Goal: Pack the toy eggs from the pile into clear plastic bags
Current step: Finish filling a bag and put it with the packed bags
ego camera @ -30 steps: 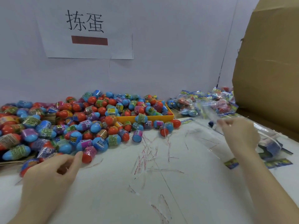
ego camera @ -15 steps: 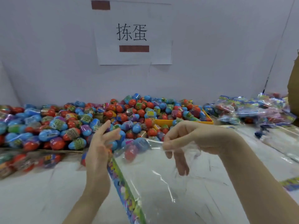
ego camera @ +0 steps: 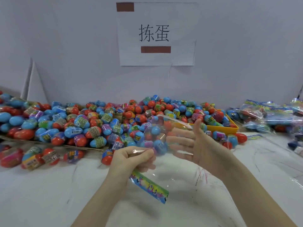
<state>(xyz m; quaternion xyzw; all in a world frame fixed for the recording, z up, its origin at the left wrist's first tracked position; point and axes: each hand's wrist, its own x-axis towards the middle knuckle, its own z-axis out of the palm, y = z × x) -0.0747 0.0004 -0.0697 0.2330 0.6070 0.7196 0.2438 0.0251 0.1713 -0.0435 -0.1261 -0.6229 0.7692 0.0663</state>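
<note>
Nearest, a white table with faint red scribble marks, over which two bare forearms reach forward. Left hand: fingers curled, pinching the near edge of a clear plastic bag, which is held up off the table between the two hands. The bag carries a printed green-and-blue header strip that hangs tilted below the left wrist. Right hand: fingers straight and spread, slipped inside the bag's mouth (the film blurs over the fingertips), holding nothing. Beyond the hands, the pile of red-and-blue plastic toy eggs with printed wrap bands spreads across the table's left and middle, partly on a flattened sheet of brown cardboard; a few loose eggs lie on the bare table in front of it, at left. Right of the pile, a yellow plastic tray filled with more eggs. Far right, a heap of filled clear bags. Behind all, a pale wall bearing a white paper sign with two black characters and two brown bars.
</note>
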